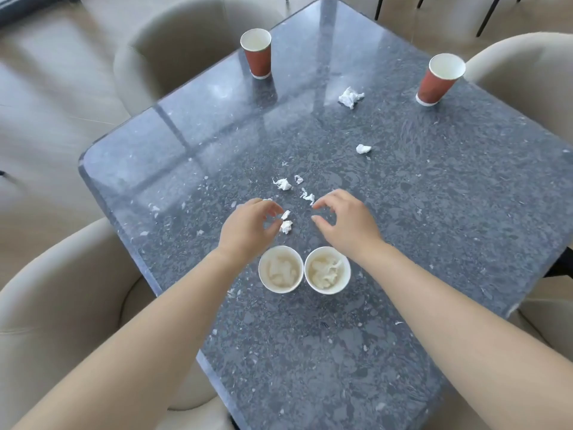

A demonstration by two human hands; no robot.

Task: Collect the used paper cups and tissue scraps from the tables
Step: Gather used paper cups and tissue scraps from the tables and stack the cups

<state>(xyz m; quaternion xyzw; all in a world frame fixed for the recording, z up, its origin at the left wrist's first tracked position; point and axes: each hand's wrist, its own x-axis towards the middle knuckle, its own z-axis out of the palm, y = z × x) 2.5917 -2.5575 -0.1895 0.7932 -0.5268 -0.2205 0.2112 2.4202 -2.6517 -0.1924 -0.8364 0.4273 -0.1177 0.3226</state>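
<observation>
Reaching over the dark stone table (434, 243) with both hands. Left hand (248, 228) pinching a small tissue scrap (285, 214) between thumb and fingertips, just above another scrap (286, 227). Right hand (344, 221) hovering with fingers curled and spread, fingertips touching a thin scrap (307, 197). Sitting just near of the hands, side by side, two tissue-filled cups (281, 270) (327, 270). Standing far: two red cups (256, 53) (440, 79), with more crumpled tissue (350, 97) between.
</observation>
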